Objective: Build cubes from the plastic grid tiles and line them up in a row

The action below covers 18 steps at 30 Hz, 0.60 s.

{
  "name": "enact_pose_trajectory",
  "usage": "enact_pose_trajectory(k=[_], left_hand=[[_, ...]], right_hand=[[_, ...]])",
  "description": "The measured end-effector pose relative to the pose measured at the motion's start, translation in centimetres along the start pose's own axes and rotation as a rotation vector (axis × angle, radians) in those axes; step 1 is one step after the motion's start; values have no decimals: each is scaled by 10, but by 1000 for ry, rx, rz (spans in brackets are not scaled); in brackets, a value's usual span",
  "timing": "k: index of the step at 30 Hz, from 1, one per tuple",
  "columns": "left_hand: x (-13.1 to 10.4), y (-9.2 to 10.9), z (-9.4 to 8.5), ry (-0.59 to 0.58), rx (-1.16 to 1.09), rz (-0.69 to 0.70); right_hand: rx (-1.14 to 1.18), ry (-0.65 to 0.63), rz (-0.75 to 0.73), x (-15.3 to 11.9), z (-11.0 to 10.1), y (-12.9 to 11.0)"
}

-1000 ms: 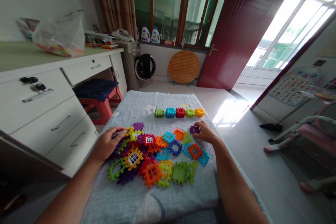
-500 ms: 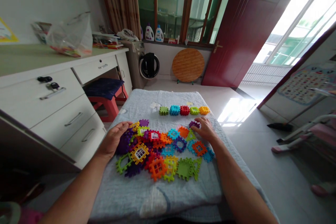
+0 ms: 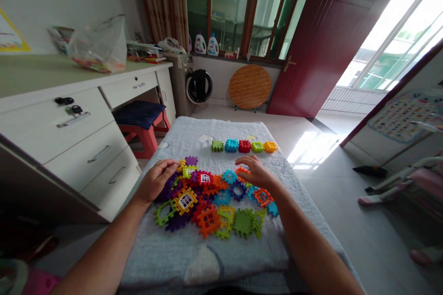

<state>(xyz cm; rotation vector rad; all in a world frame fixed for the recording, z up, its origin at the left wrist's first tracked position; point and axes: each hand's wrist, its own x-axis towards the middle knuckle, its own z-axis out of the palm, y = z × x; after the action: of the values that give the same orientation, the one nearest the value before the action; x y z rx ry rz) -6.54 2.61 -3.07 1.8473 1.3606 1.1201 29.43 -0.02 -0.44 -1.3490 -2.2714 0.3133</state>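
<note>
A heap of colourful interlocking plastic building pieces lies on the cloth-covered table (image 3: 204, 258). My left hand (image 3: 157, 180) rests at the heap's left edge, fingers stretched out, beside a yellow piece (image 3: 180, 165) and a purple piece (image 3: 191, 161). My right hand (image 3: 256, 173) hovers over the heap's right side with its fingers apart, partly covering an orange piece (image 3: 243, 171). Below it are a dark blue ring-shaped piece (image 3: 237, 190) and an orange window piece (image 3: 263, 197). The purple piece formerly under my right fingers is hidden from sight.
Several assembled blocks stand in a row behind the heap, from a green block (image 3: 217, 146) to a yellow block (image 3: 270, 147). A white drawer desk (image 3: 86, 133) and a red stool (image 3: 147, 140) are to the left. A dark red door (image 3: 311, 50) stands beyond.
My right hand has shifted left from the purple piece to above the orange piece. My left hand has stayed near the same spot, its fingers reaching slightly further right.
</note>
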Motion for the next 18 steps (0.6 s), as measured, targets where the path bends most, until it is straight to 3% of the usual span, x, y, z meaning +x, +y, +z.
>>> enact_pose_trajectory(k=[3,6,18], left_hand=[[-1,0,-1,-7,4,1],[-1,1,-1,-13,8,-2],[-2,-5,0,-1,31,1]], right_hand=[[-2,-120,-65,7,10,-21],[-23,-165,-77,9,17,-24],[33,85,55,-8,4,16]])
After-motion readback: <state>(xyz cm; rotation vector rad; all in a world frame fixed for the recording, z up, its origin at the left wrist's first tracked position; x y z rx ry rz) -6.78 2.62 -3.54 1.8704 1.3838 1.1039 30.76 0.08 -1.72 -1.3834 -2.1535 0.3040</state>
